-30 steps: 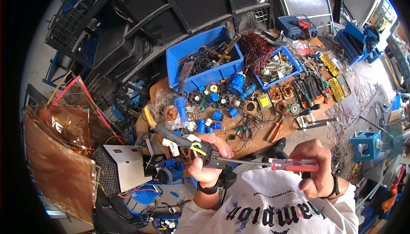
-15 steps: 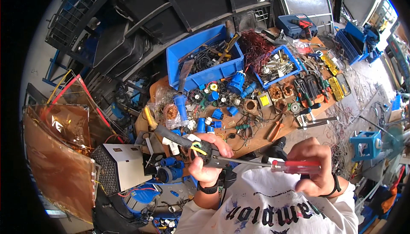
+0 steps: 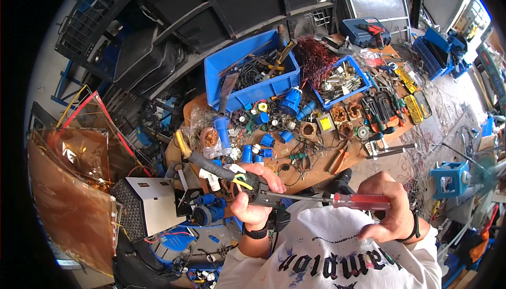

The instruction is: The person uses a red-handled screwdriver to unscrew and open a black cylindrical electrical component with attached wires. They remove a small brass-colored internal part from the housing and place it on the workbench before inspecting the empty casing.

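In my left hand (image 3: 252, 211) is a dark, round cable plug (image 3: 257, 194), its fingers and thumb closed about its sides. A thick black cable (image 3: 215, 167) leaves the plug toward the upper left, and yellow-green wire (image 3: 243, 183) shows at its top. My right hand (image 3: 396, 207) grips the end of a screwdriver (image 3: 363, 201) with a clear red handle, the thumb held away below it. The shaft lies nearly level and its tip meets the plug's right side; the exact contact spot is too small to make out.
Beyond my hands a wooden table (image 3: 311, 175) bears blue connector parts, pliers (image 3: 340, 160) and other tools. A large blue crate (image 3: 253, 93) of cables and a blue tray (image 3: 343, 98) of metal pieces stand farther back. A white box (image 3: 158, 204) sits at left, a blue stool (image 3: 449, 179) at right.
My right fingers have shifted on the screwdriver's handle, which has moved slightly left. The plug and cable have moved slightly left too. The screwdriver's tip stays at the plug.
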The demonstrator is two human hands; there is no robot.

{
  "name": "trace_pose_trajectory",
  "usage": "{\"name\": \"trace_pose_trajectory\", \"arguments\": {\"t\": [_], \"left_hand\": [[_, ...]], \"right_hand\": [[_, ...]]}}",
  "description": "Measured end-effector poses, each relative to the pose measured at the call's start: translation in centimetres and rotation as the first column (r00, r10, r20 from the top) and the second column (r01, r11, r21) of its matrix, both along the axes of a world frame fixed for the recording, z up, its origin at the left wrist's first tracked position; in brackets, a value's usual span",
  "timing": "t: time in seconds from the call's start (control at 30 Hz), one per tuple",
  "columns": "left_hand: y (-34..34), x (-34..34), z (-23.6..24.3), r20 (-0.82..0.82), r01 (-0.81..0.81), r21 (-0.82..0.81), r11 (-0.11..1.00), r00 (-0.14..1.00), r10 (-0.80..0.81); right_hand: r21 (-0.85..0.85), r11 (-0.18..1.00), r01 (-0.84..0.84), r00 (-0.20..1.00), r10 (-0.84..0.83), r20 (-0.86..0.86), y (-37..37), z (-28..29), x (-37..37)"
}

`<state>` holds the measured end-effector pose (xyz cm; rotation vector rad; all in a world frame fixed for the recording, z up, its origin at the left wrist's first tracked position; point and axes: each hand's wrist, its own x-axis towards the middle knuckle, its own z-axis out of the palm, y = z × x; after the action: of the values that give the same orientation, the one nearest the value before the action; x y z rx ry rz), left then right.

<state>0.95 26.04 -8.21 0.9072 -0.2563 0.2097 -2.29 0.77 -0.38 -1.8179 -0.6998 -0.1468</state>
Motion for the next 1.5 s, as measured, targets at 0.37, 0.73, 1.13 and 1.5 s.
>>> {"name": "trace_pose_trajectory", "arguments": {"t": [0.37,0.73,1.13,1.5], "left_hand": [[0.1,-0.2,0.1,0.019,0.02,0.022,1.0,1.0,-0.021],[0.0,-0.1,-0.3,0.022,-0.025,0.037,0.999,0.999,0.025],[-0.6,0.5,-0.7,-0.019,-0.002,0.019,1.0,1.0,0.003],[-4.8,0.6,-1.6,-0.241,-0.005,0.047,0.999,0.97,0.016]], "right_hand": [[-0.036,0.999,-0.018,0.989,0.023,0.146,-0.2,0.3,0.0],[-0.08,0.996,0.026,0.996,-0.019,0.083,-0.5,0.5,0.3],[-0.173,0.975,0.143,0.984,-0.159,-0.086,-0.5,-0.1,0.3],[-0.061,0.988,0.141,0.986,-0.146,-0.083,-4.0,-0.6,1.4]]}}
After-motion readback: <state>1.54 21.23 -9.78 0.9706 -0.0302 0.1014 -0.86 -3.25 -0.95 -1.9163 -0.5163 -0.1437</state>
